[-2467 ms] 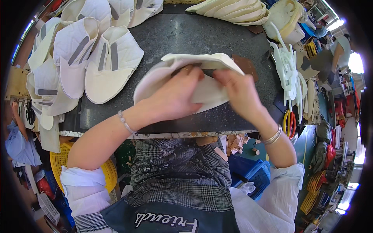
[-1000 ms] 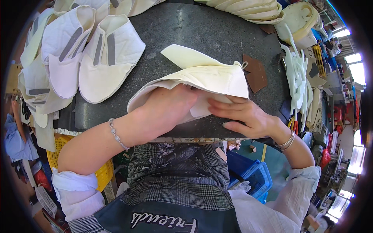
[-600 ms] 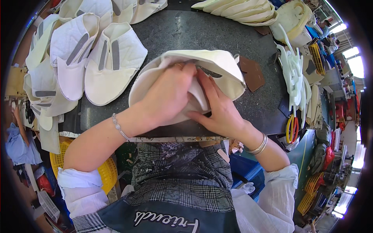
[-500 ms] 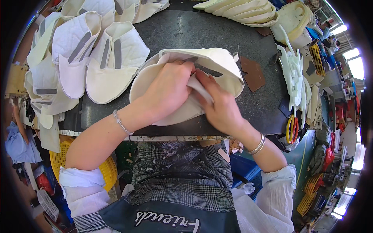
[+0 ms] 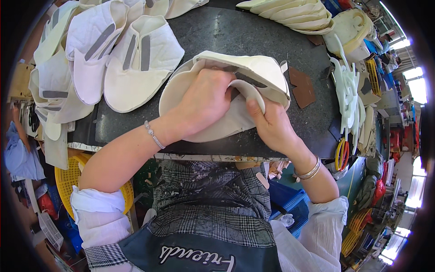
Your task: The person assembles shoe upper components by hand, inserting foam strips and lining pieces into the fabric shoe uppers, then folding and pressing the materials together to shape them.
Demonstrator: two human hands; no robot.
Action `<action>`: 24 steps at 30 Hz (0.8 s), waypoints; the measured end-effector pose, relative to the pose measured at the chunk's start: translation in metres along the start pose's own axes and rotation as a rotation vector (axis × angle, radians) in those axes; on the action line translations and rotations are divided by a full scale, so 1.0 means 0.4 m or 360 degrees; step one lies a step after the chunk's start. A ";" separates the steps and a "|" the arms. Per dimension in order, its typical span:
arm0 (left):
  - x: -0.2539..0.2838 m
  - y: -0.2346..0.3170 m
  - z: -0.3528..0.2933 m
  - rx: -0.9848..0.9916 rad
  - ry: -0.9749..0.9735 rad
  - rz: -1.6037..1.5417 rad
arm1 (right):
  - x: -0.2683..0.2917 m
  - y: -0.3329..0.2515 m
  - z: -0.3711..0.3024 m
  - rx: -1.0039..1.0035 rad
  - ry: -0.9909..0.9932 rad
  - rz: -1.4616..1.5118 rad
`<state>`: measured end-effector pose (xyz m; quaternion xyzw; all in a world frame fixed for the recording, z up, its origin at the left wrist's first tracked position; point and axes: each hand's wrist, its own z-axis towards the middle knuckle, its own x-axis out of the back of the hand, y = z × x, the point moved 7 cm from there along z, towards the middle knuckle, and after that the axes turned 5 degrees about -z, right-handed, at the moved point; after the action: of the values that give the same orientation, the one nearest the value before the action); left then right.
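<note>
A cream-white shoe upper (image 5: 267,68) lies in front of me on the dark worktable, its opening spread apart. My left hand (image 5: 206,99) reaches into the opening with its fingers curled on the inner material; the fingertips are partly hidden. At the opening's right side, my right hand (image 5: 275,127) pinches a curved flap (image 5: 250,93) of the upper, thumb on top and fingers underneath. A grey strip shows inside the upper. Just left of it lies another white upper (image 5: 136,86) with two grey strips.
Several white uppers (image 5: 90,54) are piled at the left. A row of cream pieces (image 5: 290,16) lies at the far edge, near a cream tub (image 5: 353,29). Brown scrap (image 5: 301,88) rests right of the upper. Pale green straps (image 5: 346,90) hang at the right. A yellow basket (image 5: 68,181) stands below left.
My right hand has shifted slightly right and down, drawing the flap outward so that it curves more. The left hand stays inside the upper.
</note>
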<state>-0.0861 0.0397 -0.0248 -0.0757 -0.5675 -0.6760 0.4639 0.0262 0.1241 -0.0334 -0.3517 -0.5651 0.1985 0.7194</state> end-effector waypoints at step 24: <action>-0.021 0.155 -0.259 -0.0857 -0.0793 0.0973 | -0.074 -0.048 -0.076 0.0702 -0.0394 -0.0706</action>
<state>0.0067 -0.0380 -0.0227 -0.5165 -0.4177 -0.5928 0.4552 0.0447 0.0823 -0.0428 -0.0293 -0.6544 0.1959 0.7297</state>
